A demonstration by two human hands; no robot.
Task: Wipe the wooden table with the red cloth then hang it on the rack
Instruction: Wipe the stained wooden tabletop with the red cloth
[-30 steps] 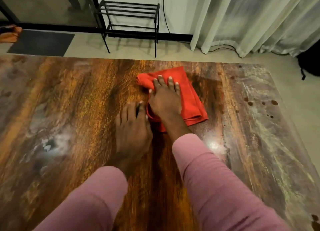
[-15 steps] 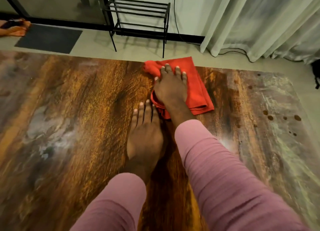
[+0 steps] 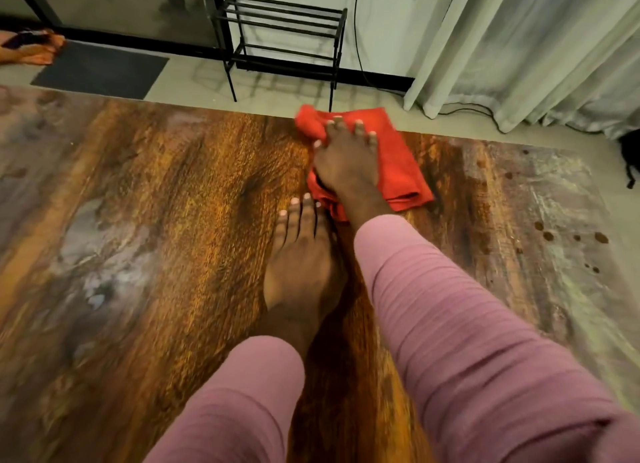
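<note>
At the far edge of the wooden surface [image 3: 173, 220], near its middle: red cloth [image 3: 398, 164], folded, lying flat, with one corner bunched up on the left. Its far edge reaches the edge of the surface, perhaps just over it (cannot tell exactly).

Right hand [image 3: 346, 164]: palm down on the cloth, fingers [image 3: 358, 130] spread apart and nearly straight, pressing on the fabric, not curled round it. Pink sleeve [image 3: 467, 324] to the wrist.

Left hand [image 3: 301, 265]: flat on the bare wood just nearer than the cloth, fingers [image 3: 306, 209] straight and close together, tips next to the cloth's near edge. Holds nothing.

Rack [image 3: 284, 29]: black metal, on the floor beyond the surface, against the wall, well apart from the cloth.

Other: dark spots [image 3: 601, 237] on the right part of the surface; pale curtain [image 3: 536, 46] at right; dark mat [image 3: 100, 71] on the floor at left.
</note>
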